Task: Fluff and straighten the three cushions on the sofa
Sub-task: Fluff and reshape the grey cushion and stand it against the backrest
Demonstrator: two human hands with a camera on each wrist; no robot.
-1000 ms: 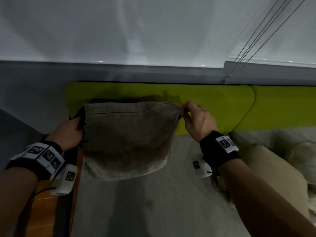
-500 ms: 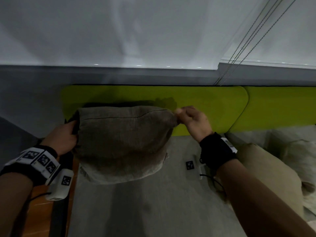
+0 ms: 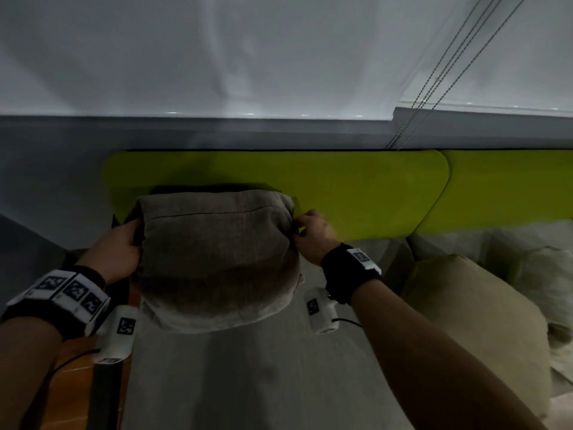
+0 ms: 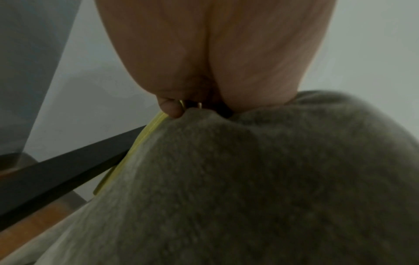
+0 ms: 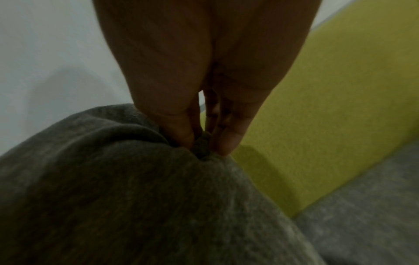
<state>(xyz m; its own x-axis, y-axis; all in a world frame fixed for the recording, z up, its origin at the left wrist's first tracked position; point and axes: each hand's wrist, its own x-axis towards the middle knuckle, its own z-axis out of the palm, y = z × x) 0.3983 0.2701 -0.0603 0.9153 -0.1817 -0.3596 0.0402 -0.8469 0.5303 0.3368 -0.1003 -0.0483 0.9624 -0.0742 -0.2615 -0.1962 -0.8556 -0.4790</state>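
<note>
A grey-brown cushion (image 3: 217, 256) stands at the left end of the sofa seat (image 3: 248, 377), against the lime-green backrest (image 3: 356, 193). My left hand (image 3: 124, 243) grips its upper left corner; in the left wrist view the fingers of that hand (image 4: 172, 109) dig into the cushion (image 4: 249, 179). My right hand (image 3: 307, 231) pinches the upper right corner, and the right wrist view shows thumb and fingers of the hand (image 5: 201, 143) closed on a fold of the cushion (image 5: 136, 197). A beige cushion (image 3: 471, 311) lies at the right, with a paler cushion (image 3: 545, 280) behind it.
A grey wall and a white blind (image 3: 279, 57) with hanging cords (image 3: 434, 88) rise behind the sofa. A black frame bar (image 4: 68, 157) and wooden floor (image 3: 74, 389) lie past the sofa's left edge.
The cushion has come down from mid-air and now stands on the seat, squashed shorter. Both hands followed it down, and the right hand moved inward with its corner.
</note>
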